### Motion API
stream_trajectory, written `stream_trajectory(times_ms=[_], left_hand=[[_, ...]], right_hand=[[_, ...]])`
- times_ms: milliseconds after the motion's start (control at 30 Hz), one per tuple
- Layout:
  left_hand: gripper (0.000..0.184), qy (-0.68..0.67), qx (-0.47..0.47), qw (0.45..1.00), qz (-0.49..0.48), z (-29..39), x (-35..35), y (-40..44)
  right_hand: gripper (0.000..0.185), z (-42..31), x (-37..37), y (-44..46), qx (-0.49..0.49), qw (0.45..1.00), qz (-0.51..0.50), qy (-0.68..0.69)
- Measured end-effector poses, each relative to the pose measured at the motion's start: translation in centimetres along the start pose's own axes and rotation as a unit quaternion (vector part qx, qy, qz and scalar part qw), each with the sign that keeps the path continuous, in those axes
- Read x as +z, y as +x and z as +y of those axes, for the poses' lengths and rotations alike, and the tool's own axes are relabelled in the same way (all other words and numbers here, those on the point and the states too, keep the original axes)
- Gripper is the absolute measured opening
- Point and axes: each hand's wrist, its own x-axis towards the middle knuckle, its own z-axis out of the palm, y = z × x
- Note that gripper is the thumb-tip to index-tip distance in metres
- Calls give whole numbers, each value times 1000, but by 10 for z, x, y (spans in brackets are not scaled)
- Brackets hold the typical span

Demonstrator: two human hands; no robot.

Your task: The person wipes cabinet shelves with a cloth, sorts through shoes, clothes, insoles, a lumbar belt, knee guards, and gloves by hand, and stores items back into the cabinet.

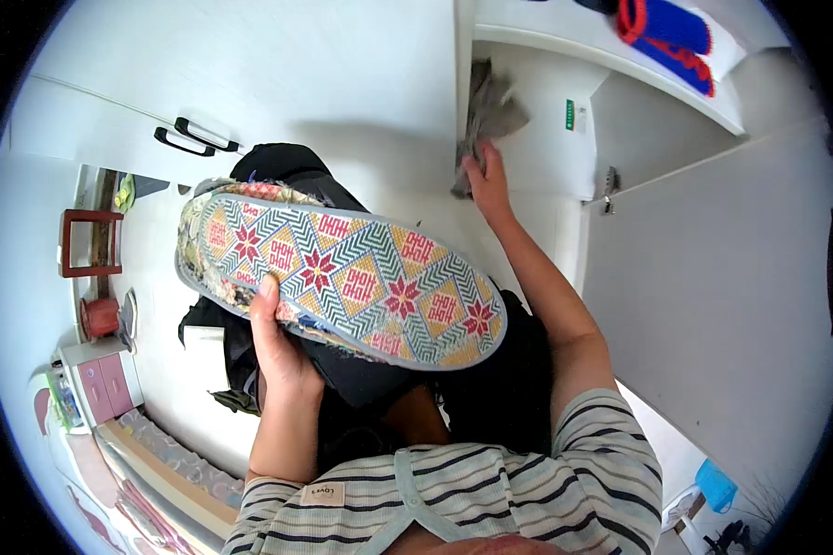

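My left hand (282, 347) grips a thick stack of embroidered insoles (361, 282), thumb pressed on the top one. That insole has red flowers, green zigzags and yellow diamonds with red characters, edged in grey; layers beneath show at its left end and side. Held out to the right, my right hand (489, 185) has its fingers closed on a crumpled grey-brown cloth (495, 111), partly blurred, inside the open white cabinet (555, 171). Part of the cloth lies against the cabinet's left edge.
An open cabinet door (713, 268) spans the right side. Folded blue and red fabric (671, 37) lies on the cabinet top. White doors with black handles (194, 137) stand ahead. A black bag (292, 166) is behind the insoles; a pink-drawered cabinet (104, 387) stands left.
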Motion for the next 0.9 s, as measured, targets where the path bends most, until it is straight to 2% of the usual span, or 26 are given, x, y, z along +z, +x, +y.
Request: stream_trajectory(times_ms=[33, 100, 133, 167, 233, 267, 300, 367, 400, 500, 533, 567, 600, 733, 767, 800, 867, 900], left_hand=[[58, -5, -8, 1000, -19, 0, 0, 0], [59, -4, -20, 999, -34, 3, 2, -5], [59, -13, -26, 999, -39, 2, 2, -6], [59, -22, -32, 998, -45, 2, 2, -6], [58, -27, -17, 998, -53, -2, 0, -4], [57, -36, -19, 997, -64, -2, -1, -3], [56, -46, -22, 996, -76, -1, 0, -4], [50, -89, -11, 991, -99, -1, 0, -4], [49, -91, -2, 991, -99, -1, -2, -3], [45, -101, -4, 990, -100, -3, -8, 1], [44, -107, 0, 990, -96, -4, -10, 4], [51, -101, -1, 989, -104, -4, -10, 2], [51, -105, 9, 988, -110, -4, -12, 3], [46, -104, 8, 989, -106, -5, -14, 8], [46, -109, 30, 984, -136, -5, -16, 8], [48, -125, 8, 984, -130, -6, -18, 9], [50, -122, 23, 977, -173, -18, -26, 24], [56, -139, 9, 975, -174, -17, -23, 17]], right_hand=[[38, -2, -8, -4, -7, 1000, 5, -4], [39, -20, -23, -6, 161, 981, -65, 91], [41, -40, -28, -1, 171, 974, -36, 143], [41, -60, -39, 4, 161, 976, -36, 140], [42, -135, -75, 14, 74, 985, -37, 148], [41, -180, -95, 11, 114, 974, -22, 193], [41, -199, -108, 5, 103, 976, -20, 188], [51, -225, -134, -8, 21, 970, 96, 220], [51, -237, -148, -18, 14, 971, 97, 217], [49, -255, -188, -55, -7, 967, 109, 229], [43, -258, -197, -68, -4, 962, 107, 249], [37, -262, -207, -81, 1, 957, 105, 270], [36, -267, -213, -95, -8, 958, 89, 272], [38, -277, -231, -125, -34, 977, 31, 206], [41, -286, -229, -129, 22, 977, 59, 202], [44, -293, -223, -128, 74, 974, 77, 200], [51, -305, -208, -128, 125, 960, 177, 178], [50, -295, -219, -126, 78, 969, 162, 169]])
